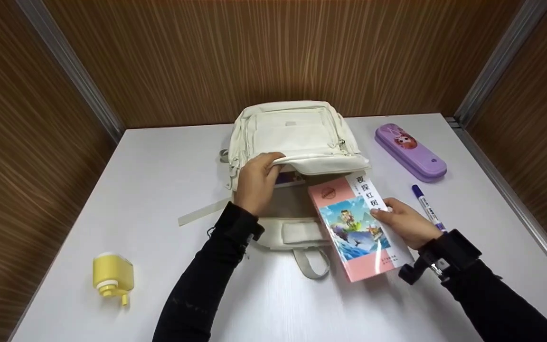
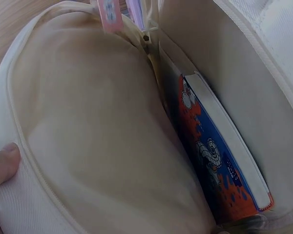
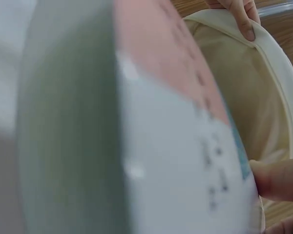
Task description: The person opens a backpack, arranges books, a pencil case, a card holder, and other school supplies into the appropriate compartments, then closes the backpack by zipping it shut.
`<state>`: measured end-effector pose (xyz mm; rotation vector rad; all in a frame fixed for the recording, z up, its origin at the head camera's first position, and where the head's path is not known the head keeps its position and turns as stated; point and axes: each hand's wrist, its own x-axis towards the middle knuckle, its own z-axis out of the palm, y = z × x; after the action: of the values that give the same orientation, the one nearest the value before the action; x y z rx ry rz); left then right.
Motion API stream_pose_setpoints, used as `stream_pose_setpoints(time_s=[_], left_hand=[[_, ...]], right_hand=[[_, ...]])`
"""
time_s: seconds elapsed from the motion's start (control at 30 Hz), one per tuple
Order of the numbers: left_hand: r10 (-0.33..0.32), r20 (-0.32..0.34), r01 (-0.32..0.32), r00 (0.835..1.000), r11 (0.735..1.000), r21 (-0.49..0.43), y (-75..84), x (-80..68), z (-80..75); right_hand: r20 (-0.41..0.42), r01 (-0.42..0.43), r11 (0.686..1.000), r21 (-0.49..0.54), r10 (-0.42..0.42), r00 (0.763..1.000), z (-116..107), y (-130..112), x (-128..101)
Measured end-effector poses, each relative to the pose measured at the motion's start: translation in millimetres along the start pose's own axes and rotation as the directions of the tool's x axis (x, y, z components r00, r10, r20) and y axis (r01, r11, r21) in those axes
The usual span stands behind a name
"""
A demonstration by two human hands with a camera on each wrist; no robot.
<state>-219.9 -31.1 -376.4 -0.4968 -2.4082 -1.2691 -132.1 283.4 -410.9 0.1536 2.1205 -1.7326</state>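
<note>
A cream backpack [image 1: 292,133] lies on the table with its main compartment unzipped. My left hand [image 1: 259,183] pinches the upper edge of the opening and lifts it. Inside, a blue and orange book [image 2: 210,151] leans against the lining, seen best in the left wrist view. My right hand [image 1: 409,222] grips a pink and white book [image 1: 356,228] by its right side, thumb on the cover. The book's far end is right at the mouth of the bag. In the right wrist view this book [image 3: 185,131] fills much of the picture.
On the right lie a purple pencil case [image 1: 411,152] and a white marker [image 1: 427,206] with a purple cap. A yellow pencil sharpener [image 1: 113,273] with a crank sits at the front left. Wood-grain panels [image 1: 273,52] enclose the white table [image 1: 159,166].
</note>
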Motion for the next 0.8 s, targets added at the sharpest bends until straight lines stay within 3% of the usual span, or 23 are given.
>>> stream_pose_setpoints(time_s=[0.17,0.43,0.6,0.8], left_hand=[[-0.031,-0.010,0.031,0.999,0.999,-0.017,0.2,2.1,-1.6],[-0.031,-0.024,0.030,0.999,0.999,-0.015,-0.4,3.9,-3.3],[-0.019,-0.026,0.019,0.999,1.000,-0.005,-0.7,5.3,-3.5],[-0.018,-0.021,0.018,1.000,1.000,-0.012,-0.5,6.5,-3.6]], right_hand=[[0.016,0.004,0.997,0.077,-0.006,1.000,14.6,-5.2,15.8],[0.066,0.006,0.993,0.119,-0.014,0.998,31.8,-7.0,27.7],[0.056,0.002,0.993,0.117,-0.009,0.998,39.1,-17.1,41.2],[0.098,-0.023,0.980,0.196,0.004,0.995,44.4,-29.3,63.7]])
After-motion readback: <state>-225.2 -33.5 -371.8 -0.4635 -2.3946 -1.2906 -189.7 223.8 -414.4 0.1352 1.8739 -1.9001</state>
